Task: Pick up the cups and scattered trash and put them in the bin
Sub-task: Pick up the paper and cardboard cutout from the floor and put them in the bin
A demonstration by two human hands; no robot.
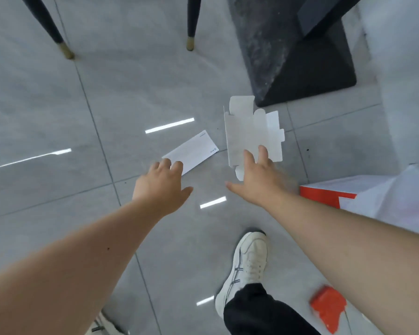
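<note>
Both our hands are out over the grey tiled floor [58,97], reaching for two pieces of flat white trash at the middle of the frame. Our right hand [259,180] lies spread on the near edge of the flattened carton [249,134], just right of centre; fingers rest on it, but whether the thumb has got underneath we cannot tell, so call it touching, not held. Our left hand [162,184] hovers half-open, fingertips right at the near corner of the white card [194,151], just left of centre, nothing gripped yet. Both pieces look light and thin: the carton should be springy with loose flaps that fold or flop, the card stiffer but lying dead flat on glossy tile, so likely slippery and hard to get a nail under. Best bet, we think, is to pinch the carton at a raised flap or edge, and slide the card until a corner lifts. An orange and white box [329,192] shows at the right edge, an orange scrap [329,308] lower right; we see no cups.
</note>
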